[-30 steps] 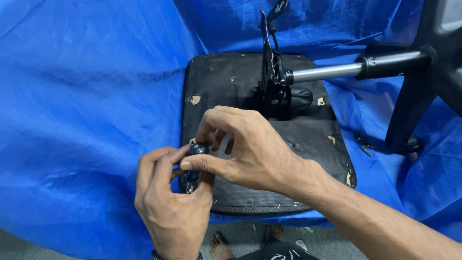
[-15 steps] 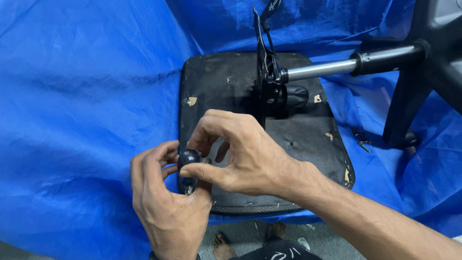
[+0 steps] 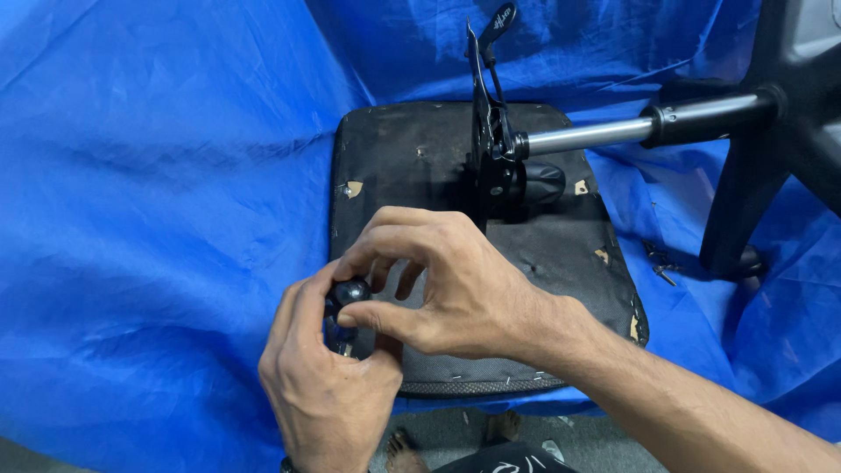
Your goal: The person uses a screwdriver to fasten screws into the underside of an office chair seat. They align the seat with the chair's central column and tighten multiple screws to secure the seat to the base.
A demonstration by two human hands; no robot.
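An upturned office chair seat (image 3: 420, 166) lies black underside up on a blue tarp (image 3: 149, 175). Its metal mechanism plate (image 3: 486, 140) stands at the seat's middle, with a chrome gas cylinder (image 3: 587, 136) running right to the black star base (image 3: 771, 149). My left hand (image 3: 324, 385) grips a small dark tool handle with a round black end (image 3: 349, 293) at the seat's near left edge. My right hand (image 3: 447, 280) pinches that round end with thumb and forefinger. The tool's lower part is hidden by my fingers.
A few loose screws (image 3: 661, 263) lie on the tarp to the right of the seat, near a leg of the star base. A black lever (image 3: 499, 22) sticks up behind the mechanism. Bare toes (image 3: 403, 447) and grey floor show at the bottom.
Both hands stay on the small tool at the seat's near left edge. My fingers have shifted slightly around its round end, and the view has drifted a little.
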